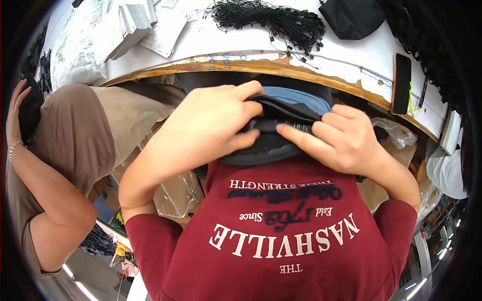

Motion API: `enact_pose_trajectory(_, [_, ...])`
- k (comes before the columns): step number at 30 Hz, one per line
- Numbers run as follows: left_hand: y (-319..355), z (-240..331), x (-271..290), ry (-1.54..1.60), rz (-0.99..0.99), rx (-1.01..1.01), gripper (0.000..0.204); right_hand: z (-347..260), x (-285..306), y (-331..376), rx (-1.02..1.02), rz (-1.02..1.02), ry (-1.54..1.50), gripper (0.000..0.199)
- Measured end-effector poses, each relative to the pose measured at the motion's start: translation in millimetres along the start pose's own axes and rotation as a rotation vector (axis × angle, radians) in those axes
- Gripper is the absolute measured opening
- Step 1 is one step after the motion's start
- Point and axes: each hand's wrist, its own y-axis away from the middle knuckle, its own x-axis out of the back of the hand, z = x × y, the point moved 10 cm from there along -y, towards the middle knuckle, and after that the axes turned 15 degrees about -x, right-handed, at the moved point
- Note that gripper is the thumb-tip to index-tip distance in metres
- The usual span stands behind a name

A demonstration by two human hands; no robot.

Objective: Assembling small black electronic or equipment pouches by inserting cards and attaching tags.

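Note:
In front of my chest is a black cap [266,143], turned so that its inner band with small pale marks shows. My left hand [213,118] pinches the cap's rim at its left side, thumb below and fingers above. On the other side my right hand [346,138] grips the cap with curled fingers, its index finger stretched along the inner band. A blue-grey piece of what looks like another cap [298,95] shows just behind it. The cap's far side is hidden by the hands.
Beyond the hands runs a white worktable with a worn wooden edge [271,66]. On it lie a bundle of black string tags [271,22], a black cloth item [351,19], a phone [400,84], white cards [123,30] and a plastic bag [75,60]. Another person [75,130] sits at left.

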Motion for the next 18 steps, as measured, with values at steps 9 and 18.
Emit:
enact_pose_trajectory(9, [-20.4, -37.1, 48.6, 0.424, 0.159, -0.101, 0.024, 28.9, -6.8, -4.5, -0.231, -0.053, -0.182, 0.019])
enact_pose_trajectory(18, [-39.3, -233.2, 92.4, -0.365, 0.737, 0.391, 0.046, 17.8, -19.8, -5.6, -0.139, -0.071, -0.135, 0.027])
